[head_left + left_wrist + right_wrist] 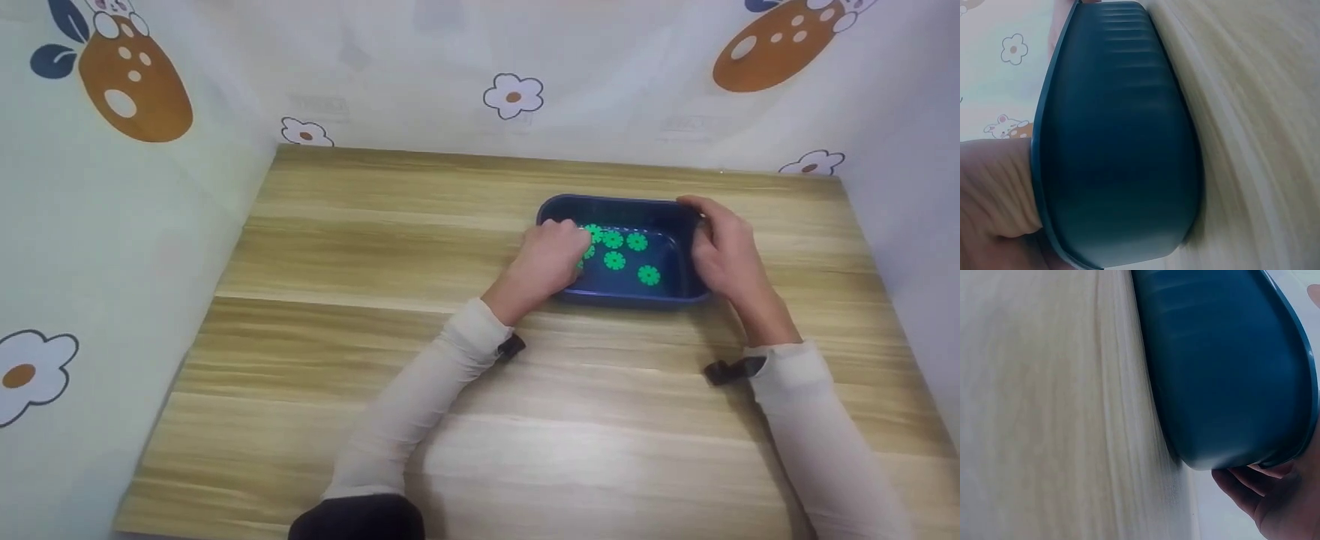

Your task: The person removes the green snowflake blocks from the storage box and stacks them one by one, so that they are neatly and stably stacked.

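Note:
A deep blue plastic bin (637, 301) sits on the wooden table with several green, flower-like notched discs (614, 260) on its floor. My right hand (727, 251) grips the bin's right end, its thumb over the rim; in the right wrist view, fingers (1238, 489) lie against the outside at the far corner. At the left end, my left hand (551, 255) reaches over the rim, with bent fingers down inside beside the discs. Its fingertips are hidden, so whether they pinch a disc does not show. The left wrist view has the bin's outer wall (1123, 146) beside that hand.
The light wood-grain table (360, 352) extends left of the bin and toward me. Behind it stands a pale wall covering (405, 97) printed with flowers and orange fruit shapes. Black wrist straps (735, 370) stick out from both sleeves.

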The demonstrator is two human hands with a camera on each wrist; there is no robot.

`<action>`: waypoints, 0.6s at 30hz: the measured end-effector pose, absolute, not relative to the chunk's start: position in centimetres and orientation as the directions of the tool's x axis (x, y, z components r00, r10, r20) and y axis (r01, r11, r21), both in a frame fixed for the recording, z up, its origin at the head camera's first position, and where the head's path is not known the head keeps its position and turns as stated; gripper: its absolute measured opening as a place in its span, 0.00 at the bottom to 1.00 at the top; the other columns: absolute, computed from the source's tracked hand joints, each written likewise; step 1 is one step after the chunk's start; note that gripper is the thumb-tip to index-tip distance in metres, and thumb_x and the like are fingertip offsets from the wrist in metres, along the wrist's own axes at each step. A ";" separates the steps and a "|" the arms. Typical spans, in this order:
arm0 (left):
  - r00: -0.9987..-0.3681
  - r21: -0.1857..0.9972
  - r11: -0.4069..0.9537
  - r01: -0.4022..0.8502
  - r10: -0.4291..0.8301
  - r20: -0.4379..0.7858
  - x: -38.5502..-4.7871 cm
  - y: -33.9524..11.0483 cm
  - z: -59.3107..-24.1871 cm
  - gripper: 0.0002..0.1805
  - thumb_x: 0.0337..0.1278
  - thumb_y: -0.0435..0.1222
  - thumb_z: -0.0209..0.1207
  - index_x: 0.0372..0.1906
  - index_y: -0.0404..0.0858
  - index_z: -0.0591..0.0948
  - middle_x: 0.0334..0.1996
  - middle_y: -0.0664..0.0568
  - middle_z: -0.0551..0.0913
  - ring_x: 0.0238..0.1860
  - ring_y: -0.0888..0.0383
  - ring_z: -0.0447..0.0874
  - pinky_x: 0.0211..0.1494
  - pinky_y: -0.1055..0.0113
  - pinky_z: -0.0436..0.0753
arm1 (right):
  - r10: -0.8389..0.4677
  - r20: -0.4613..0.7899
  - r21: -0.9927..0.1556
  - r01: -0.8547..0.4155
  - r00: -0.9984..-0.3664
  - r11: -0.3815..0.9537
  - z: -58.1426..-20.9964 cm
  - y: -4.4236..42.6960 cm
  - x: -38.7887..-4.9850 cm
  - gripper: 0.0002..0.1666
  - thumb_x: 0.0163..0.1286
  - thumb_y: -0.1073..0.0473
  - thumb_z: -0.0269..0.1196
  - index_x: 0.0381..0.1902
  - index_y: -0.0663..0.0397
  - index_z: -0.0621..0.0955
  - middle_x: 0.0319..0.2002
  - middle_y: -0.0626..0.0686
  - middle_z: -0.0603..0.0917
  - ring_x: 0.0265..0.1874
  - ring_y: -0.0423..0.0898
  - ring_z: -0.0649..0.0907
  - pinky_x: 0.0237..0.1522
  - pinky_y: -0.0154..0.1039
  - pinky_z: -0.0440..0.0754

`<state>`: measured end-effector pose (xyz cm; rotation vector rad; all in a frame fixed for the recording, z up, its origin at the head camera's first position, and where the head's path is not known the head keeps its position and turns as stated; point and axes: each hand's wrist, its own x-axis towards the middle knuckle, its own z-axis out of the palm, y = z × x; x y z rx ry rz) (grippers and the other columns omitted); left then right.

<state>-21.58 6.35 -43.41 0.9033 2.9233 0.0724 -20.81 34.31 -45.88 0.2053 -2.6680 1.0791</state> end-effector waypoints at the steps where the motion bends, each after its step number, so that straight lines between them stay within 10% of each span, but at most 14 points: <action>1: -0.823 0.066 0.826 0.560 0.564 -0.068 -21.6 6.3 -43.4 0.13 0.71 0.41 0.69 0.55 0.43 0.89 0.47 0.48 0.91 0.45 0.49 0.91 0.45 0.53 0.93 | -0.033 0.283 -0.664 -0.221 -0.958 0.714 -45.9 34.3 -20.8 0.31 0.74 0.73 0.45 0.68 0.60 0.82 0.64 0.65 0.86 0.60 0.59 0.82 0.72 0.62 0.75; 18: -0.799 0.118 0.796 0.593 0.601 -0.039 -21.5 6.0 -43.4 0.11 0.67 0.36 0.70 0.52 0.43 0.87 0.45 0.49 0.90 0.43 0.51 0.90 0.39 0.54 0.91 | -0.021 0.252 -0.658 -0.187 -0.968 0.729 -45.9 34.3 -20.6 0.30 0.79 0.70 0.45 0.70 0.55 0.82 0.62 0.62 0.87 0.50 0.55 0.80 0.54 0.27 0.69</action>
